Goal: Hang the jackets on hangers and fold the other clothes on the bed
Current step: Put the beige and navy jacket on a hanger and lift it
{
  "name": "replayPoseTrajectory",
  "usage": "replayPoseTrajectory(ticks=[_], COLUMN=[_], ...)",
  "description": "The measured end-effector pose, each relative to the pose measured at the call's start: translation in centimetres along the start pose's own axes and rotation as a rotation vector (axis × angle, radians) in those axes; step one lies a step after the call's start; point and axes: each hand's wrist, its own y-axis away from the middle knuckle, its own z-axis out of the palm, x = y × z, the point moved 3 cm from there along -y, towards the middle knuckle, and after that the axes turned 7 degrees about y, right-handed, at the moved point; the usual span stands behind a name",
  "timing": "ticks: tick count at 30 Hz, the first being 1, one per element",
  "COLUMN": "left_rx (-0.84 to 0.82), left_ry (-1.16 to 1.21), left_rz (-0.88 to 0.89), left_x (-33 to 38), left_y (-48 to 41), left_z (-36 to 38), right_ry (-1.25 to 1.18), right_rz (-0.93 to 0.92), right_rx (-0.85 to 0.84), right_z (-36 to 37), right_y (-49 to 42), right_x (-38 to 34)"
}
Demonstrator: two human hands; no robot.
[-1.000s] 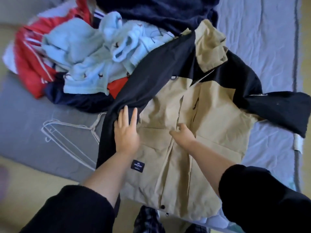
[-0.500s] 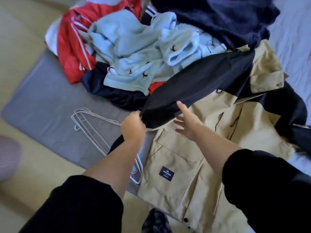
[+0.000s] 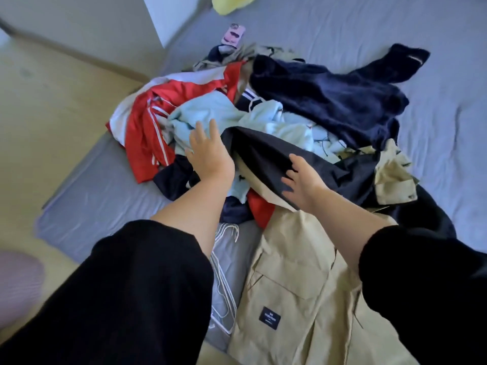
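Well, the grey bed (image 3: 369,35) fills most of the view. Across its near edge, toward five o'clock, lies the beige-and-black jacket (image 3: 297,272), its black sleeve (image 3: 263,151) thrown over the heap of clothes (image 3: 329,101) at twelve o'clock. White wire hangers (image 3: 224,293) lie just at the jacket's nine o'clock. The left hand (image 3: 208,151) hovers, fingers straight, over a light-blue garment (image 3: 205,109); the right hand (image 3: 303,180) touches the black sleeve, fingers spread, gripping nothing.

A grey-sheeted mattress bed (image 3: 100,206) carries a tangled heap of clothes (image 3: 263,114) at centre, a beige-and-black jacket (image 3: 297,272) lower right, white wire hangers (image 3: 224,285) beside it, and a pink phone (image 3: 233,35) at upper centre.
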Motion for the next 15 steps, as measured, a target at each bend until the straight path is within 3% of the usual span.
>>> replayPoseTrajectory(ticks=[2,7,11,15], left_rx=[-0.151,-0.661,-0.861,-1.035], left_ry=[0.040,0.218,0.179,0.042], left_rz=[-0.001,0.194,0.231,0.273], left_x=[-0.4,0.2,0.9,0.5], left_y=[1.4,8.6,15.0,21.1], left_z=[1.9,8.6,14.6,20.5], right_ry=[0.034,0.191,0.309,0.626], right_rz=[0.017,0.100,0.186,0.227], right_rx=[0.007,0.098,0.216,0.295], right_z=[-1.0,-5.9,-11.7,-17.6], right_y=[0.0,-0.3,-0.4,-0.4], right_x=[0.8,5.9,12.8,20.4])
